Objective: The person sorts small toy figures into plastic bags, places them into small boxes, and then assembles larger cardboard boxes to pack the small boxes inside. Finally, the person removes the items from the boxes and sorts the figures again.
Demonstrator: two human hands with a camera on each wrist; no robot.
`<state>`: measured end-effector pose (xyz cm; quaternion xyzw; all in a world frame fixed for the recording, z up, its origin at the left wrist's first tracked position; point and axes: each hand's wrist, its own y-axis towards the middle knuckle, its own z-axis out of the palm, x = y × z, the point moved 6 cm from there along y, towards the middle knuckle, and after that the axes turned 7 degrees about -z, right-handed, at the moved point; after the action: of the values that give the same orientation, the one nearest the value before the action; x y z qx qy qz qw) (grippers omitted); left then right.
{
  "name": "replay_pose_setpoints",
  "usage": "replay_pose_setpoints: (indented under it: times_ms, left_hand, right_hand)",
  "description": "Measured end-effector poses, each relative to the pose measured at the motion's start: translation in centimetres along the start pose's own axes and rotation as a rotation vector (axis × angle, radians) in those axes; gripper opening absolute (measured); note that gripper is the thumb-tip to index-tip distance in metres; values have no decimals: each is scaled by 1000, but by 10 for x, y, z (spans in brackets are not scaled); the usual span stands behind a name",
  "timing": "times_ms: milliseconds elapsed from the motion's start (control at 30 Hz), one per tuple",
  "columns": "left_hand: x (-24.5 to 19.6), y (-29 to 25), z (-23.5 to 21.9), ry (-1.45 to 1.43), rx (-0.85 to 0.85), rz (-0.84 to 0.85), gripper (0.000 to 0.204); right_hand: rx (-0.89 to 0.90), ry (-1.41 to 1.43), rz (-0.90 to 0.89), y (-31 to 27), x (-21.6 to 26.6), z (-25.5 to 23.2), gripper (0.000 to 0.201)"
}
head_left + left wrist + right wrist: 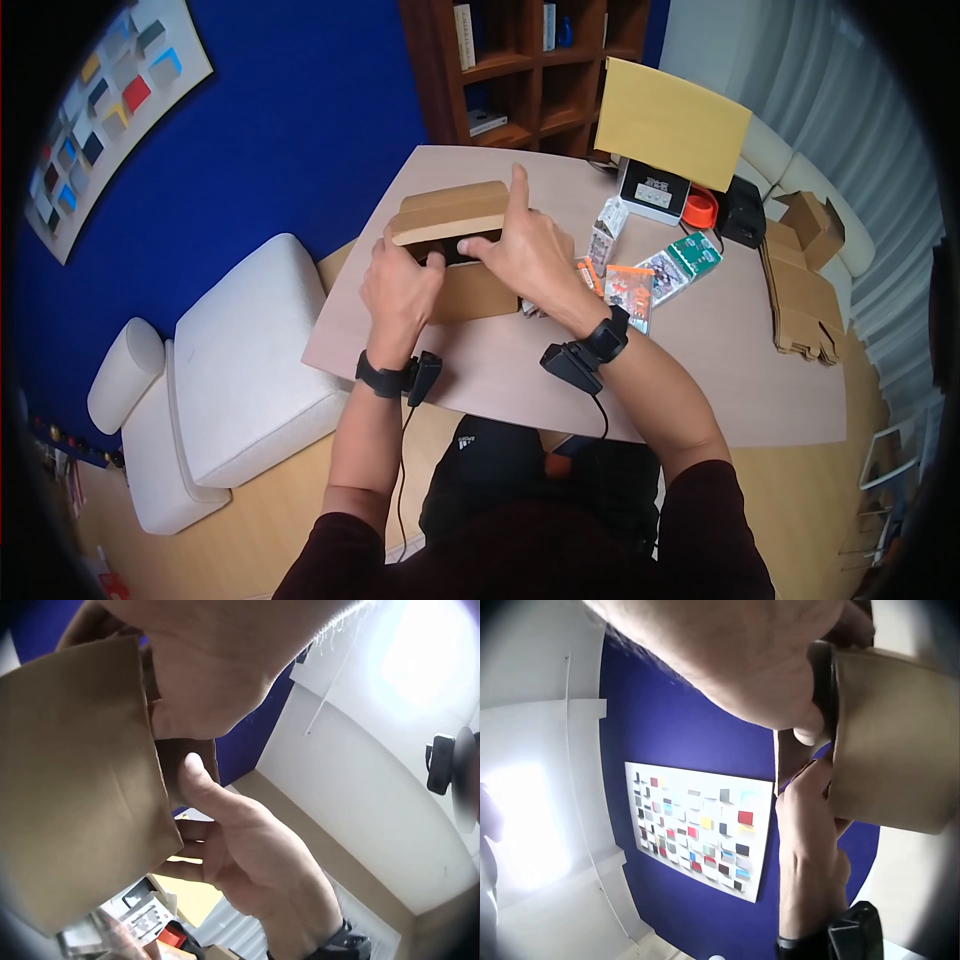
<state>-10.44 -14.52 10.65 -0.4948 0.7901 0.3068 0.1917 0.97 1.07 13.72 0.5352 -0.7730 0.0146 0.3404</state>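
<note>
A small brown cardboard box stands near the table's left side, its top flap raised and its dark opening facing me. My left hand grips the box's left side, thumb in the opening and fingers outside. At the right side, my right hand holds the box with its thumb over the opening; one finger points up beside the flap. In the left wrist view, the right hand's fingers go behind the cardboard wall. The right wrist view shows the left hand against the box.
Right of the box lie an orange-topped packet, a green-and-white carton and a white patterned carton. Farther back are a black-and-white box, a red round item and a yellow sheet. Folded cardboard lies along the right edge.
</note>
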Motion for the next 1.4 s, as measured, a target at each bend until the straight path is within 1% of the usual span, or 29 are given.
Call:
replay_pose_setpoints:
  times_ms: [33, 67, 100, 167, 333, 400, 433, 500, 533, 567, 633, 700, 733, 767, 800, 833, 867, 900, 933, 1000, 1033, 1133, 1167, 1200, 1233, 1267, 1300, 1367, 1400]
  left_hand:
    - [2, -1, 2, 2, -4, -2, 64]
    - [3, -3, -2, 17, -95, 20, 56]
    - [3, -6, -6, 33, -184, 41, 49]
    - [9, -7, -12, -30, -205, 13, 43]
    - [25, -7, -16, -169, -227, -10, 33]
    - [25, -8, -21, -264, -143, -43, 34]
    - [24, -12, -23, -264, -143, -42, 34]
    - [28, -18, -31, -420, -176, -61, 34]
    - [29, -21, -33, -419, -180, -68, 34]
    - [29, -25, -35, -490, -190, -71, 33]
    - [32, -29, -35, -560, -196, -70, 32]
    - [34, -31, -31, -799, -210, -29, 28]
    - [41, -27, -20, -801, -205, -30, 28]
    - [53, -18, -2, -927, -117, -26, 26]
    - [53, -12, 9, -1052, -28, -22, 25]
    - [52, -10, 17, -1053, -27, -22, 25]
    - [55, -9, 43, -1135, 178, -245, 25]
    - [54, -12, 66, -1200, 389, -470, 25]
    - [57, -7, 78, -1200, 398, -468, 25]
    - [66, 0, 119, -1183, 621, -595, 25]
    - [66, 6, 126, -1181, 631, -594, 25]
    - [71, 26, 156, -1100, 741, -624, 24]
    - [79, 29, 166, -1099, 745, -620, 24]
    - [78, 33, 171, -1268, 759, -568, 25]
    - [59, 30, 160, -1437, 769, -511, 27]
    - [35, 22, 135, -1762, 890, -239, 32]
    - [31, 22, 136, -1760, 893, -235, 32]
    - [32, 27, 140, -1613, 755, -336, 38]
    - [31, 26, 139, -1612, 758, -334, 38]
  right_hand:
    - [-75, 1, 17, 3, -4, -2, 104]
    - [-148, 2, 34, 7, -9, -3, 101]
    - [-147, 4, 31, 11, -15, -1, 101]
    - [-156, 85, 170, 15, -36, 2, 95]
    - [38, -69, 75, 7, -15, 6, 81]
    - [178, -190, 54, 10, -14, 12, 74]
    - [177, -190, 55, 15, -26, 17, 74]
    - [-43, 97, 83, 30, -63, 16, 59]
    - [-6, 397, 116, 31, -72, 15, 41]
    - [1, 400, 115, 28, -78, 12, 41]
    - [55, 886, 194, 23, -77, 10, 32]
    - [32, 905, 231, 14, -80, 0, 32]
    - [-51, 853, 132, 9, -81, -10, 30]
    - [-132, 799, 31, 4, -80, -19, 29]
    - [-133, 797, 33, -4, -80, -23, 29]
    - [-206, 565, -123, -13, -73, -36, 25]
    - [-276, 329, -274, -23, -65, -44, 22]
    - [-279, 325, -271, -29, -65, -45, 22]
    - [-297, 218, -409, -38, -57, -47, 21]
    - [-318, 12, -668, -64, -41, -35, 26]
    - [-320, 7, -661, -70, -44, -29, 26]
    - [-390, -298, -815, -87, -46, -18, 28]
    - [-393, -302, -812, -90, -49, -18, 28]
    - [-361, -380, -840, -95, -47, -13, 25]
    - [-330, -458, -869, -99, -45, -9, 23]
    - [-334, -462, -868, -101, -46, -8, 23]
    - [-350, -505, -898, -104, -44, -6, 21]
    - [-367, -551, -925, -107, -43, -5, 20]
    - [-382, -580, -951, -108, -41, -5, 20]
